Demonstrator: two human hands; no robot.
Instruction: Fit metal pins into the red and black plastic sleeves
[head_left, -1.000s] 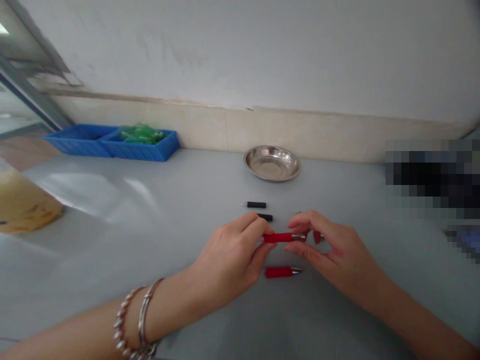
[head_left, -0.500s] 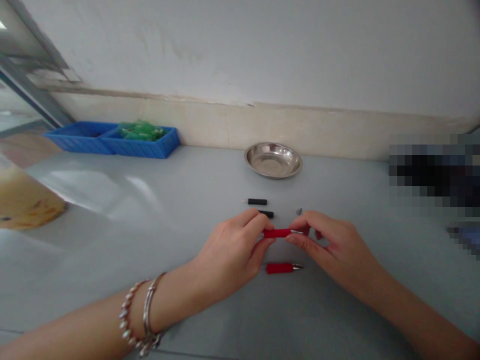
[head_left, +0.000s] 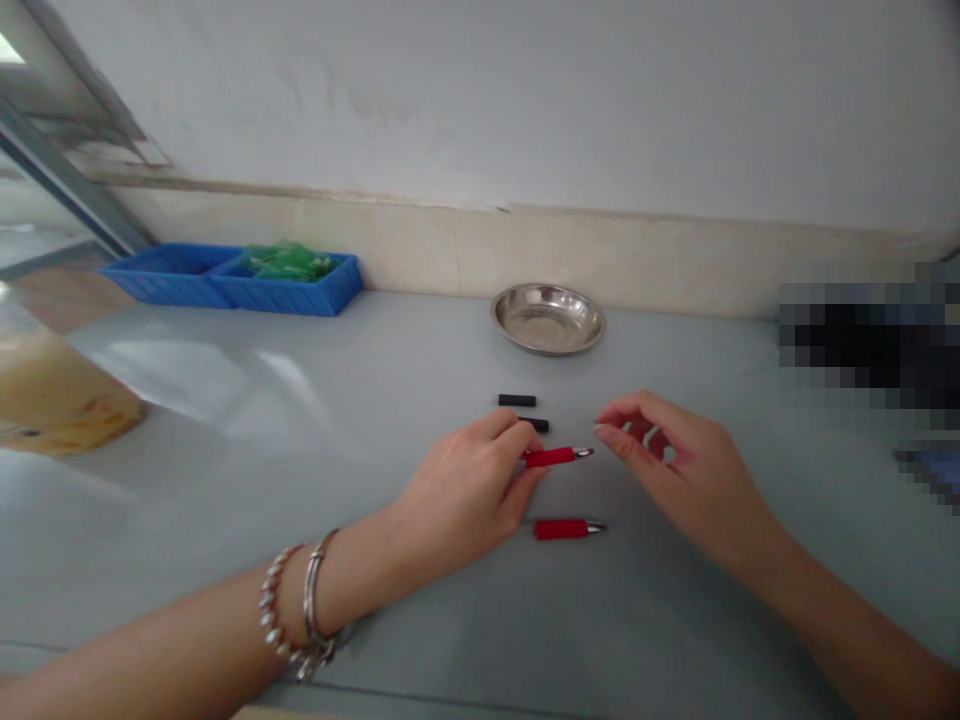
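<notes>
My left hand (head_left: 476, 475) pinches a red pen barrel (head_left: 551, 457) between thumb and fingers, its silver tip (head_left: 583, 453) pointing right. Just to the right, my right hand (head_left: 679, 455) has thumb and index finger closed around a small silver pen tip (head_left: 596, 421), mostly hidden by the fingertips. Below the hands, another red pen barrel (head_left: 561, 529) with a silver tip lies on the table. Beyond my left hand lie a black pen barrel (head_left: 517, 400) and a second black barrel (head_left: 536, 425), partly covered by my fingers.
A shallow steel dish (head_left: 547, 320) stands near the wall. At the back left are blue bins (head_left: 289, 295), one holding green plastic packaging (head_left: 289, 262). A yellowish rounded object (head_left: 60, 390) sits at the left edge. The right edge is pixelated.
My right hand has let go of the red barrel's silver end and moved slightly up to the loose silver tip, closing on it. My left hand still holds the red barrel, now tilted a little.
</notes>
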